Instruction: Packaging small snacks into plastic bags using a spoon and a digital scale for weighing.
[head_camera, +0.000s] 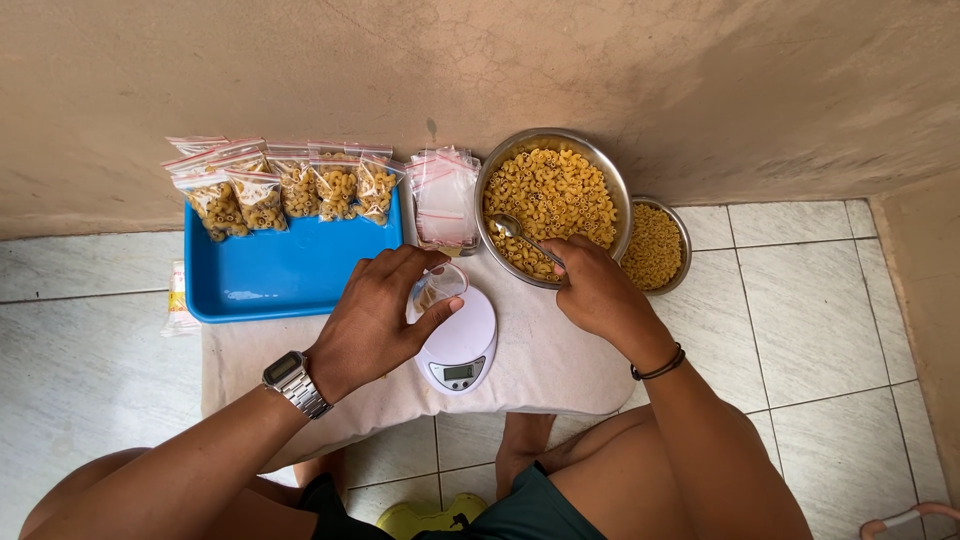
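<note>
A small clear plastic bag (437, 287) is pinched open, apparently, by the left hand (375, 318) on the white oval kitchen scale (462, 345), while a metal spoon (520, 234) is clasped in the right hand (598, 290) over the macaroni-filled steel bowl (610, 180) beyond that grip; a level scoop is called for.

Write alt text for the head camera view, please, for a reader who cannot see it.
A person's left hand holds a small clear bag open over a white kitchen scale while the right hand dips a spoon into a steel bowl of macaroni. Filled bags lie on a blue tray.

- tray (270, 285) lies left of the scale (462, 345), filled bags (290, 190) along its far edge
- empty bags (445, 198) between tray and large bowl (553, 205)
- small bowl (655, 245) right of large bowl
</note>
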